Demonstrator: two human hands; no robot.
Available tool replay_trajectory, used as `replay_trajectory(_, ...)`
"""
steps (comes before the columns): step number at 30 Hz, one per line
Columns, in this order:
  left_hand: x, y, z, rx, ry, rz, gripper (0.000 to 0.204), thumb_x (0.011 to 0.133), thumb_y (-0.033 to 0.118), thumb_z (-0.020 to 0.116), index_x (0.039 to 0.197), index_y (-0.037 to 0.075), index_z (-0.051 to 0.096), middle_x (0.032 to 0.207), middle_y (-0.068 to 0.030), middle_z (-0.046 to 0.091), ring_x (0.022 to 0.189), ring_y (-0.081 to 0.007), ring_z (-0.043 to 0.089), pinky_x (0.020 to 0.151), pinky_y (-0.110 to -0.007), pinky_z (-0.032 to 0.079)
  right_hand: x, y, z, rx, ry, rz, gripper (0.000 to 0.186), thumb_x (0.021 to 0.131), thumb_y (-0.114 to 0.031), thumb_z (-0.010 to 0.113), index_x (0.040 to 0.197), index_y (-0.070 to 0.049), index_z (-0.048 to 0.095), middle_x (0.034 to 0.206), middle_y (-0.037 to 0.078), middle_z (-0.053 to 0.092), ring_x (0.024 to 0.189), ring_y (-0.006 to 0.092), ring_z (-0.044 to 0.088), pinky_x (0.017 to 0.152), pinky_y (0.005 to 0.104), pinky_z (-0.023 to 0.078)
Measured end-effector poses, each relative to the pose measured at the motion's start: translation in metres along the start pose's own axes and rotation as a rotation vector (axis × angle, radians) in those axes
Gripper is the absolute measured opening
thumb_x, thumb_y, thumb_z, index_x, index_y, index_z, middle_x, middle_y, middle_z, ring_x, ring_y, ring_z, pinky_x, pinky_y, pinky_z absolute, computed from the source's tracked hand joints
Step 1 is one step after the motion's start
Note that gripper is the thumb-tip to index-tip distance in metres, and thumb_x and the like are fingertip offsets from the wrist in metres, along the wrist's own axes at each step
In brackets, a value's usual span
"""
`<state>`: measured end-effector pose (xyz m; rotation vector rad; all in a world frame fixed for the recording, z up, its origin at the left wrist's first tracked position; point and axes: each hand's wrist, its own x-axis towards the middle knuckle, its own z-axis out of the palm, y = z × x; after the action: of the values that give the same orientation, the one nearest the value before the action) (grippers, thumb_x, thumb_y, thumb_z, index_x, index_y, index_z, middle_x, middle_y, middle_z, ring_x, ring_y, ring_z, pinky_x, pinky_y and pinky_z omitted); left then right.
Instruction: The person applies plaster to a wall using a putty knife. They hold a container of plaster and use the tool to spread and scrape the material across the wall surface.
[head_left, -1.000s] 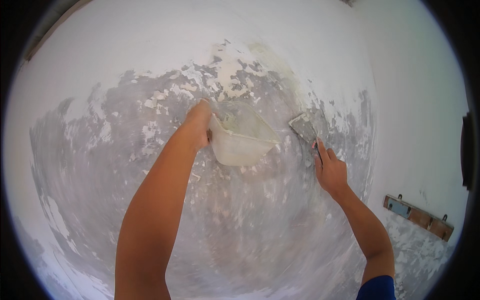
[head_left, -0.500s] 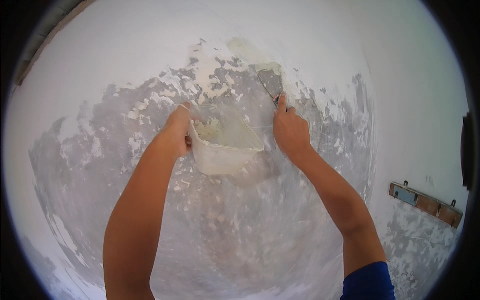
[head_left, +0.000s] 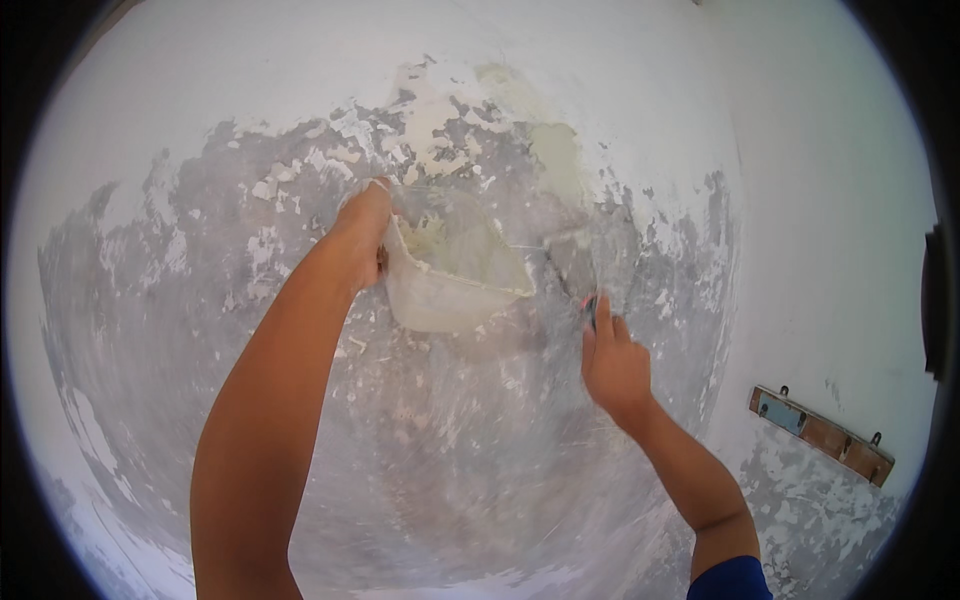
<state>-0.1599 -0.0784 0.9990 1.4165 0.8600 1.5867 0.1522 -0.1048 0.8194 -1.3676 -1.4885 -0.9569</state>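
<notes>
My left hand (head_left: 367, 230) is closed on the left rim of a translucent plastic tub (head_left: 450, 303), holding it tilted in front of the wall. Pale cream filler (head_left: 428, 238) clings to the inside of the tub. My right hand (head_left: 615, 365) grips the handle of a putty knife (head_left: 573, 262), the index finger stretched along it. The wide blade points up and left and is smeared by motion; whether it touches the wall I cannot tell. Above the blade, a fresh patch of pale filler (head_left: 557, 160) lies on the wall.
The grey wall (head_left: 480, 430) in front has peeling white paint and rough flakes. Along the side wall at the right hangs a wooden hook rack (head_left: 822, 435) with metal hooks. A dark object (head_left: 936, 300) shows at the far right edge.
My right hand has drawn the putty knife down and to the right. A streak of filler now covers the spot where its blade was. The tub stays in my left hand.
</notes>
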Motion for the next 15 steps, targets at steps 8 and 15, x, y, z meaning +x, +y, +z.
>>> replay_trajectory(8, 0.008, -0.003, -0.009, -0.027, -0.028, -0.016, 0.05, 0.107, 0.049, 0.04, 0.121, 0.004, 0.055, 0.107, -0.008, 0.056, 0.098, -0.0246, 0.062, 0.092, -0.046, 0.056, 0.157, -0.023, -0.048, 0.061, 0.201, 0.079, 0.059, 0.105, -0.019, 0.052, 0.154, 0.009, 0.035, 0.093, 0.027, 0.068, 0.079, 0.0423, 0.07, 0.07, 0.0514, 0.057)
replay_trajectory(15, 0.011, -0.004, -0.008, -0.003, -0.037, -0.037, 0.052, 0.106, 0.048, 0.041, 0.126, 0.001, 0.055, 0.11, -0.0115, 0.059, 0.104, -0.0279, 0.064, 0.096, -0.047, 0.056, 0.201, -0.056, -0.044, 0.149, 0.099, 0.187, 0.065, 0.093, -0.007, 0.055, 0.149, 0.018, 0.036, 0.102, 0.031, 0.071, 0.096, 0.0438, 0.073, 0.084, 0.0492, 0.059)
